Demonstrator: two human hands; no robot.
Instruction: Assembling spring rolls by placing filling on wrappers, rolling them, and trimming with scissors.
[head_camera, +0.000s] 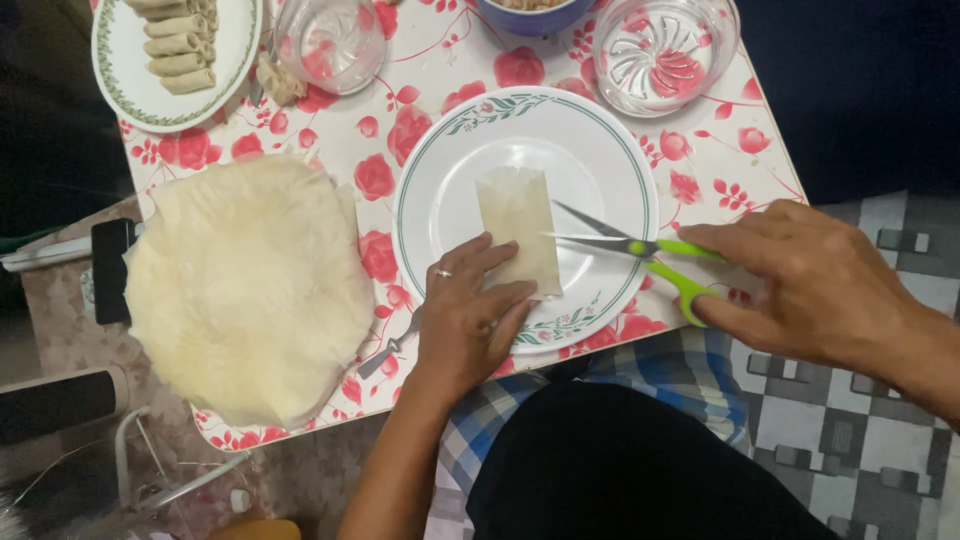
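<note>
Head view | left hand (465, 315) pins wrapper (518, 230) | right hand (800, 285) holds scissors (640, 255)

Bare hands (470, 320) — ring on left finger.

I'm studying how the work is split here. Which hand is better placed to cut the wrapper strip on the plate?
The right hand: it already grips the green-handled scissors, blades open at the wrapper strip. The left hand pins the strip down.

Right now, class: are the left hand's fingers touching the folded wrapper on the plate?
Touching. The head view shows the left hand with its fingers pressed flat on the lower left edge of the folded wrapper, no gap between them.
</note>
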